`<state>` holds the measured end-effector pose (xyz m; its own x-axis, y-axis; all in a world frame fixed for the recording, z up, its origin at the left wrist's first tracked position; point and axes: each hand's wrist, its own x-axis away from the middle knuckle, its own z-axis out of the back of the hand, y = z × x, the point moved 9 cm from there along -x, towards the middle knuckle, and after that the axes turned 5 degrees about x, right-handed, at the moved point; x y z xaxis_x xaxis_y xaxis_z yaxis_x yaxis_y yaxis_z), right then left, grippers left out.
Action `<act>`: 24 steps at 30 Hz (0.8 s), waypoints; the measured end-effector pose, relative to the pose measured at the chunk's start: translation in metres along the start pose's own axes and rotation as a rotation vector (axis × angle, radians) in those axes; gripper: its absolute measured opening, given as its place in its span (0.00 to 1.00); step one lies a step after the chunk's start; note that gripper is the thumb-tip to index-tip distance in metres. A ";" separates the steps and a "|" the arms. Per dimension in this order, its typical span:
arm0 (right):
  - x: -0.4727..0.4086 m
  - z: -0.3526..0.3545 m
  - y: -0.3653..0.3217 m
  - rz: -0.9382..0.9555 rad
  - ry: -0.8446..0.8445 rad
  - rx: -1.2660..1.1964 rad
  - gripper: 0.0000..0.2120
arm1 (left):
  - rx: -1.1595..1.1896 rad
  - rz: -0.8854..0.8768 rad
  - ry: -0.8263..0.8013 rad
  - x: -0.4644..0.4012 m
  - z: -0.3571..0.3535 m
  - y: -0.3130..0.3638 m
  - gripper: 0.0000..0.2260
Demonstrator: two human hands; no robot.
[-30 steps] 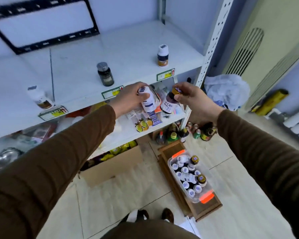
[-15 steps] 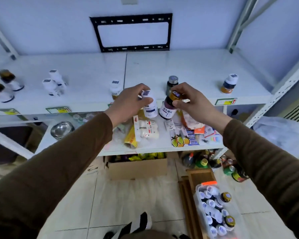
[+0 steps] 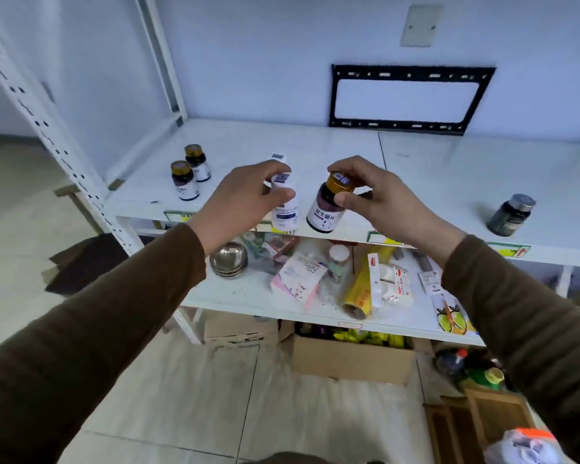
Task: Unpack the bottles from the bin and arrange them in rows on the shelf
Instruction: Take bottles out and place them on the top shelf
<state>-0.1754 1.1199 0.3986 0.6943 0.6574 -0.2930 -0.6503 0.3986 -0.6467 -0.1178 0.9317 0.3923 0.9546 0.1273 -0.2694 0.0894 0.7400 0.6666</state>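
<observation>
Holding two bottles up in front of the top shelf (image 3: 432, 182), one in each hand; left hand (image 3: 245, 202) wrapped round the neck and cap of a white bottle (image 3: 284, 209) with a dark blue label band, thumb across its front, bottle roughly upright; right hand (image 3: 379, 199) pinching the gold cap of a dark bottle (image 3: 325, 212) with a white and purple label, thumb in front and fingertips behind, bottle tilted with its base toward the white one; both bottles side by side and close, whether touching cannot tell, and neither plainly resting on the shelf board; already standing on that shelf at the left end, two gold-capped dark bottles (image 3: 190, 172), one just behind the other, both upright; another white cap (image 3: 278, 157) peeking out behind the left hand, its body hidden; far right on the same shelf, a dark green bottle (image 3: 511, 216) with a silver cap, well apart from the rest; on the lower shelf (image 3: 248, 296), a stack of steel bowls (image 3: 229, 261), a pink packet (image 3: 298, 277), a yellow roll (image 3: 357, 293) and other small packs; on the floor beneath, a cardboard box (image 3: 352, 360); at the bottom right corner, only an edge of the clear bin (image 3: 519, 447) with an orange clip, contents blurred; brown sleeves on both arms
</observation>
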 end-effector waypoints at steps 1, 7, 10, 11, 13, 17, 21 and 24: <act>-0.010 -0.010 -0.010 0.010 -0.001 -0.003 0.16 | -0.003 -0.001 0.006 0.000 0.014 -0.010 0.17; -0.075 -0.053 -0.054 0.066 -0.029 -0.012 0.16 | 0.015 0.027 0.072 -0.007 0.081 -0.068 0.15; -0.112 -0.069 -0.062 0.073 -0.033 -0.026 0.16 | 0.026 0.044 0.091 -0.021 0.106 -0.097 0.14; -0.124 -0.075 -0.063 0.077 -0.038 -0.028 0.16 | 0.026 0.051 0.094 -0.027 0.114 -0.107 0.14; -0.151 -0.086 -0.066 0.092 -0.044 -0.022 0.16 | 0.017 0.067 0.111 -0.042 0.131 -0.125 0.14; -0.210 -0.107 -0.068 0.102 -0.051 0.009 0.15 | -0.035 0.095 0.180 -0.070 0.169 -0.159 0.13; -0.257 -0.132 -0.063 0.093 -0.083 0.082 0.15 | -0.046 0.131 0.212 -0.092 0.194 -0.193 0.13; -0.286 -0.152 -0.054 0.064 -0.089 0.135 0.15 | -0.043 0.137 0.205 -0.109 0.204 -0.220 0.13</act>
<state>-0.2924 0.8129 0.4101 0.6242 0.7357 -0.2629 -0.7316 0.4325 -0.5270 -0.1831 0.6201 0.4168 0.8790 0.3565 -0.3166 -0.0535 0.7336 0.6775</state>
